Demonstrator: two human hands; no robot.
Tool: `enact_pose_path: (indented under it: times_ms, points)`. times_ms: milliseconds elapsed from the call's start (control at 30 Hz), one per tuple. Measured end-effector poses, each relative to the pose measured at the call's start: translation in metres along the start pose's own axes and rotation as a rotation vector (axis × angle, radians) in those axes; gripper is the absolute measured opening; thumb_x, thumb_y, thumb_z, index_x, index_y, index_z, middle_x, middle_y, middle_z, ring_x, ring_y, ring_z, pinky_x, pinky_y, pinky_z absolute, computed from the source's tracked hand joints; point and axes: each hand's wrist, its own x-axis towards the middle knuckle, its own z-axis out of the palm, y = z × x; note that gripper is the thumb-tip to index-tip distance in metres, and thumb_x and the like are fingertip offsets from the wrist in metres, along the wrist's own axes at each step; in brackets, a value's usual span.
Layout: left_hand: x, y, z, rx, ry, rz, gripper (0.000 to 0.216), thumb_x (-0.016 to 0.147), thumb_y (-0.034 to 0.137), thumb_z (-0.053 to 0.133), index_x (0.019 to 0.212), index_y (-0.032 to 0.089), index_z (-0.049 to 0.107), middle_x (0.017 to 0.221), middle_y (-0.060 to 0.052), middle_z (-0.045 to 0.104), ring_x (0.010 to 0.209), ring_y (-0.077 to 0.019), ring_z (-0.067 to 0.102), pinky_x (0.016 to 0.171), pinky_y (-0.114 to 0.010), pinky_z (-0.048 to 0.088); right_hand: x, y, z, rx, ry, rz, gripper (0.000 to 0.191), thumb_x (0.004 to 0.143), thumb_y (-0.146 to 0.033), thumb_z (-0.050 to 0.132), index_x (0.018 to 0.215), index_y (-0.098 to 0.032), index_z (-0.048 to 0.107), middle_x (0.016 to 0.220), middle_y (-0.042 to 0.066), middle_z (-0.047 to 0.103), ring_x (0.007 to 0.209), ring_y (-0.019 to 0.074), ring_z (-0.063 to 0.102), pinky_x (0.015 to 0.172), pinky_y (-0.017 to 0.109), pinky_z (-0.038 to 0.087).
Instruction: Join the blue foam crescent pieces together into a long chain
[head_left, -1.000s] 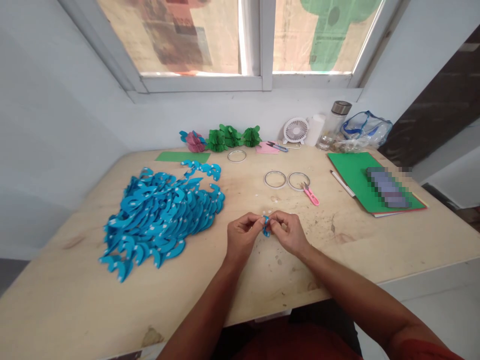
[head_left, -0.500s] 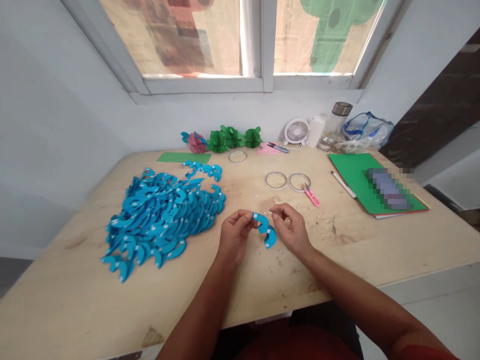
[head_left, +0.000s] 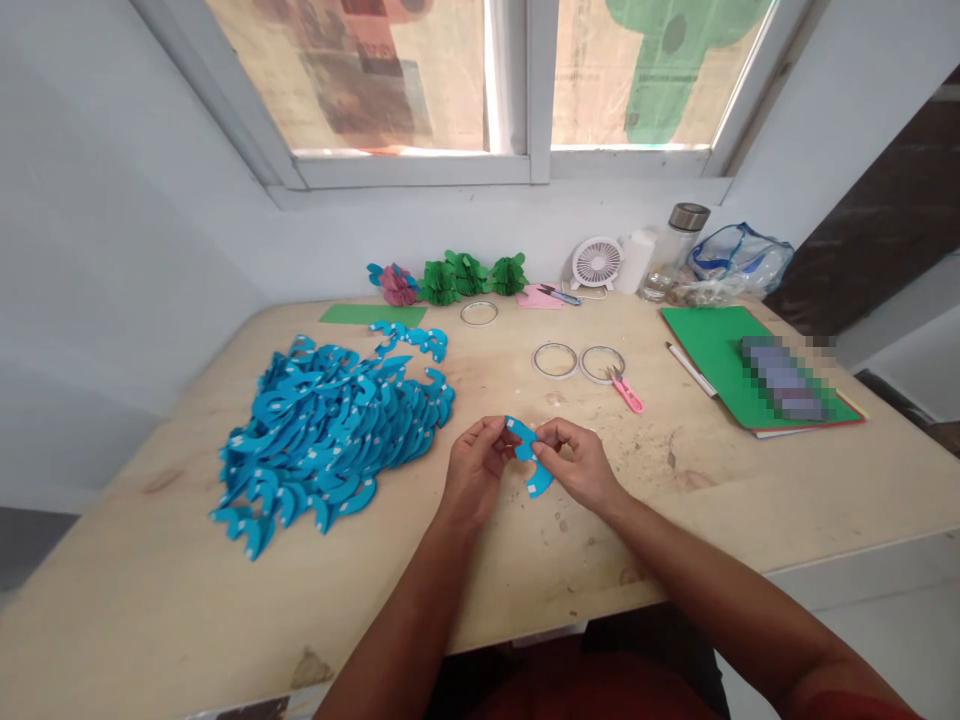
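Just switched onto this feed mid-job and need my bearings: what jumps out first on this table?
The big heap of blue curved paper pieces on the table's left side catches the eye first. At front centre, the left hand and right hand pinch one blue curved piece between them, just above the wooden table. At the far right lies a green folder, with pink scissors beside two rings.
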Motion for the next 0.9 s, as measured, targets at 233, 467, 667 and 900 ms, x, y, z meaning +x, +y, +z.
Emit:
enact_pose_path:
  times_ms: [233,467,667,900]
  points:
    - [-0.0027,-0.0043,0.0039,0.280,0.001,0.159,0.030,0.064,0.027,0.073,0.088,0.015,0.060,0.077,-0.002,0.065,0.067,-0.0130,0.060,0.062,-0.025,0.048,0.0041,0.0016,-0.0041,0.074,0.087,0.043,0.005,0.071,-0.021,0.058,0.069,-0.017,0.060,0.055,-0.003,0.053,0.051,0.0102,0.046,0.050,0.022,0.038]
    - [-0.0054,-0.0031,0.0015,0.594,-0.123,0.324,0.021,0.067,0.024,0.070,0.086,0.017,0.063,0.086,-0.005,0.065,0.079,-0.0168,0.062,0.071,-0.029,0.051,0.0091,0.0074,-0.0057,0.333,0.056,0.202,0.011,0.071,-0.028,0.061,0.072,-0.016,0.061,0.057,-0.003,0.056,0.049,0.0095,0.047,0.049,0.022,0.036]
    - [-0.0038,-0.0033,-0.0015,0.703,-0.176,0.376,0.022,0.071,0.024,0.066,0.093,0.019,0.067,0.086,-0.005,0.067,0.077,-0.0168,0.062,0.069,-0.029,0.052,0.0090,0.0039,-0.0059,0.367,0.034,0.226,0.016,0.073,-0.031,0.060,0.071,-0.016,0.061,0.057,-0.003,0.055,0.050,0.0095,0.047,0.051,0.023,0.036]
    - [-0.0033,-0.0021,-0.0027,0.725,-0.230,0.396,0.027,0.071,0.022,0.066,0.099,0.020,0.067,0.095,-0.006,0.067,0.079,-0.0161,0.062,0.070,-0.029,0.053,0.0102,0.0081,-0.0073,0.372,0.009,0.227,0.017,0.073,-0.033,0.060,0.073,-0.016,0.061,0.057,-0.003,0.056,0.051,0.0100,0.049,0.051,0.023,0.037]
